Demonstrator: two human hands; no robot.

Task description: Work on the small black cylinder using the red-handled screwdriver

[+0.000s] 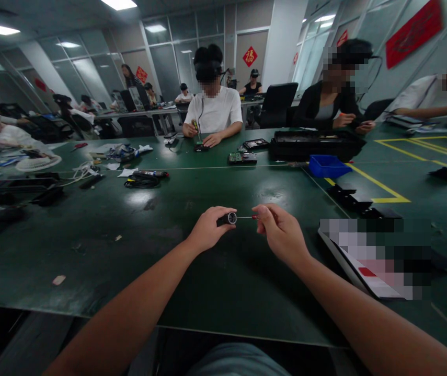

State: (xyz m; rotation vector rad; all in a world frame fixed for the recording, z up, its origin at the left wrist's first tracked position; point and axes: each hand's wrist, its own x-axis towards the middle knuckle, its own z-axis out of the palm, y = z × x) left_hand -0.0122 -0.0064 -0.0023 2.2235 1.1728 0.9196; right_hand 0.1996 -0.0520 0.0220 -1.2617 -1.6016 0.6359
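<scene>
Head view: your two hands meet low over the green desk (pixel 223 292).
Handle (pixel 227 219): short black cylinder with a metal end, lying level and pointing right, in your left hand (pixel 207 228).
Bit (pixel 245 217): thin metal rod with a red end, held by your right hand (pixel 280 230); its tip is at or in the handle's end, I cannot tell which.
Left hand: fingers closed round the handle.
Right hand: fingertips pinched together on the bit's red end.
Handling: both look light and stiff. The bit is slim and probably slippery, so grip it near the red end; take the handle round its body.
Nearby: a blue bin (pixel 327 166) and black blocks (pixel 358 201) lie well apart, to your right.
</scene>
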